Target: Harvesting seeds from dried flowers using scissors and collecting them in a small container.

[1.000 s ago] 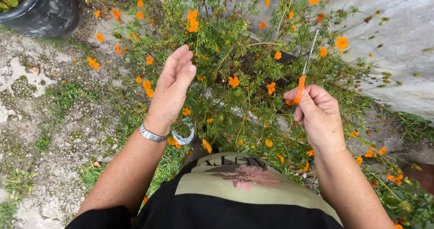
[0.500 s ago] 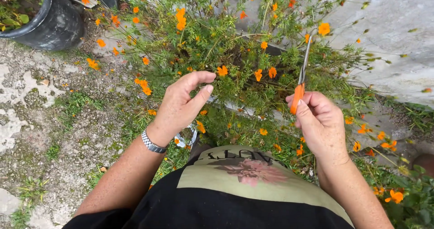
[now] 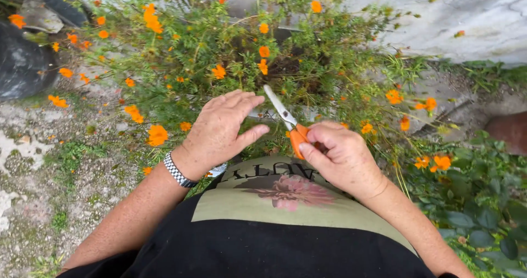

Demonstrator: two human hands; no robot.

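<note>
**Head view: scissors held over an orange-flowered bush**

Item one, as I see it from the head camera: my right hand (image 3: 343, 160) is closed around the orange handles of a pair of scissors (image 3: 286, 119). The metal blades look nearly shut and point up and left, toward the bush (image 3: 285, 64).

Item two: my left hand (image 3: 222, 130) is open and holds nothing. Its fingers lie together just left of the blades, hovering over the foliage. A metal watch band (image 3: 179, 170) sits on that wrist.

Item three: the flowers (image 3: 157, 135) are scattered across thin green stems.

Handling, in my judgement: the scissors are light and rigid, best held by the handles, with the blades kept clear of fingers. The stems look soft and springy and the blooms fragile, so any stem is better pinched below its bloom.

Surroundings: a black pot (image 3: 22, 64) at far left and a grey wall (image 3: 466, 14) behind.
</note>
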